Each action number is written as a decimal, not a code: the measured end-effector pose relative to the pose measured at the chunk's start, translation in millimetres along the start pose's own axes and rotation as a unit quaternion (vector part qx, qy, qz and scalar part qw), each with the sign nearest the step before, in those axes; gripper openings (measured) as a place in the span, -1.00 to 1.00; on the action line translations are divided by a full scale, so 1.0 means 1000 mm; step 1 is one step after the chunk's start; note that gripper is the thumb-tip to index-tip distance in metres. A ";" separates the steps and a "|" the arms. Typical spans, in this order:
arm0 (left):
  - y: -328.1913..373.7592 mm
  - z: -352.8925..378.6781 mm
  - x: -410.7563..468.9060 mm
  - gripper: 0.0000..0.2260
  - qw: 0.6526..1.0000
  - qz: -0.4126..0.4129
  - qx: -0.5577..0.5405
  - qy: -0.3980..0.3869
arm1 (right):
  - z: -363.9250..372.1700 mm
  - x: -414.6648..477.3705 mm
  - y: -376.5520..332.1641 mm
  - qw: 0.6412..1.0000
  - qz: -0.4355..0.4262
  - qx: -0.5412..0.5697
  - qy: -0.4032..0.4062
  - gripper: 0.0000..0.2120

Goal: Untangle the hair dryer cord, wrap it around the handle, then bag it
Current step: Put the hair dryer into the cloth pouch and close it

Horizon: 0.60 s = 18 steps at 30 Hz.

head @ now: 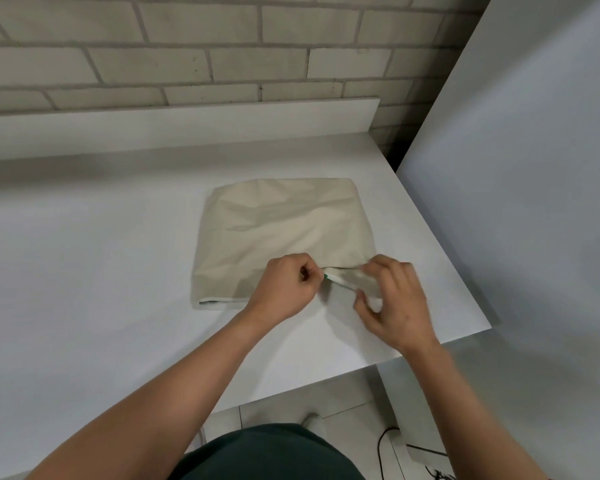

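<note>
Here | around: brick wall [153,46] far, white panel [534,168] right, dark cable [381,441] on the floor, near right | bag [281,220] lies on table [84,254], right of centre | left hand [284,285] curled, pinching bag's near edge | right hand [392,299] just beside it, fingers gripping same edge.
</note>
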<state>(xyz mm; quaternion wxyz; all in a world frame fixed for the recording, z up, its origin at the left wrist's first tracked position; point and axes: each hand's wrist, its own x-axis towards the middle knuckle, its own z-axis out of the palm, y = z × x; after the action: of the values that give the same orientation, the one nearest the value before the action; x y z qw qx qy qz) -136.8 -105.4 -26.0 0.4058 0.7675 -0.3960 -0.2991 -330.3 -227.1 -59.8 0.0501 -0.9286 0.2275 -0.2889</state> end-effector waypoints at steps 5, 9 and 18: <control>-0.008 -0.004 -0.009 -0.86 0.998 0.039 0.030 0.030 | 0.033 0.028 -0.037 0.995 -0.088 -0.016 -0.036 -0.92; -0.029 -0.014 -0.016 -0.73 0.995 0.019 0.061 0.082 | 0.051 0.032 -0.034 0.996 -0.075 -0.024 -0.033 -0.94; -0.071 -0.059 -0.035 -0.81 0.979 0.033 0.077 0.188 | 0.048 0.035 -0.033 0.999 -0.027 -0.012 -0.019 -0.81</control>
<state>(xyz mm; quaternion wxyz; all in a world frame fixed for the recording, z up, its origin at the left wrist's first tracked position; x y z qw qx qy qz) -82.4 -27.5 -52.7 0.4218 0.8257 -0.3597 -0.1046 -265.0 -215.4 -74.1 0.0349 -0.9402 0.2047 -0.2699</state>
